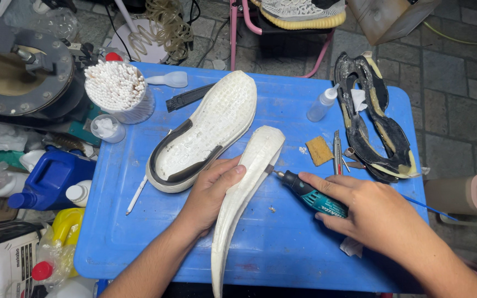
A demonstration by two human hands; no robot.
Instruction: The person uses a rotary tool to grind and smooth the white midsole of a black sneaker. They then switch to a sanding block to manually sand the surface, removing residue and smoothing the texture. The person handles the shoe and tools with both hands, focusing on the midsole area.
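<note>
midsole strip (244, 187), the long off-white foam piece, stands on edge on the blue worktop (282, 254), running from near the centre down toward you. your left hand (208, 193) has its grip closed around the strip's middle, thumb on the near face and fingers behind. your right hand (371, 212) is clenched pencil-style on the teal rotary tool (310, 196), whose bit meets the strip's right edge just beside your left thumb.

risks, as i judge them: the bit works very close to your left thumb, so a skip along the soft foam could nick it. the strip is thin and standing on edge, held at one point only; side pressure from the tool could bend or twist it and gouge the edge unevenly. the lower tail hangs past the worktop's front edge unsupported, so it may wobble.

from the left: a blue jug (50, 176) and a yellow bottle (67, 223) sit off the worktop's left edge. a tub of cotton swabs (118, 88) and a small clear cup (106, 128) stand at the back-left corner. a loose swab stick (136, 194) lies near your left wrist. the white sole unit (205, 129), with its dark rim, lies flat, touching or just beside the strip's upper end, crowding your left hand. a small squeeze bottle (322, 104) and a tan sanding block (319, 150) sit right of centre. a craft knife (336, 152) lies just above your right hand, near enough to brush. a black worn outsole (373, 118) fills the back-right corner.
</note>
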